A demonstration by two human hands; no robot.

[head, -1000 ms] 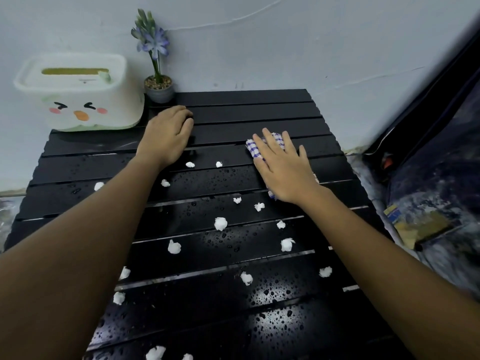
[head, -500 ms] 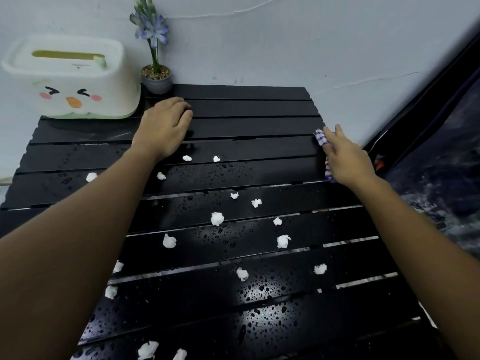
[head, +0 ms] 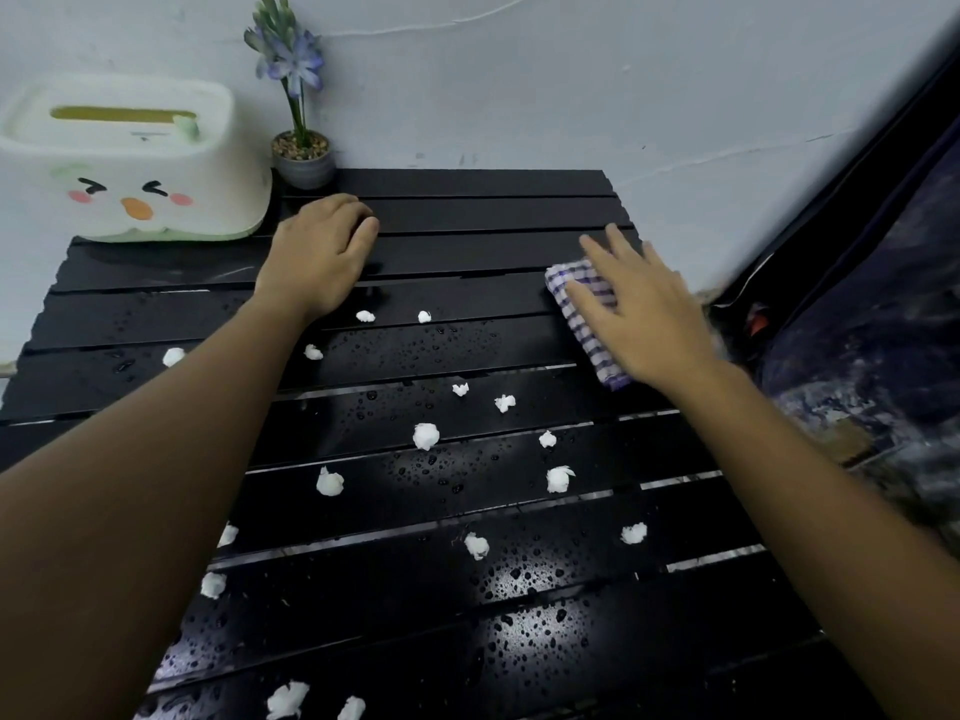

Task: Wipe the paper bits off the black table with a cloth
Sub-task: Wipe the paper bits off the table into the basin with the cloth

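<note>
Pale grey wall backs a black slatted bench (head: 467,215), wet with droplets and strewn with small white paper bits (head: 426,436) from its middle to the near edge. By the far right edge the right hand (head: 644,314) presses a folded purple-and-white checked cloth (head: 584,317) flat, fingers spread straight. Left hand (head: 317,257) rests palm down near the far left corner, fingers loosely bent, holding nothing
</note>
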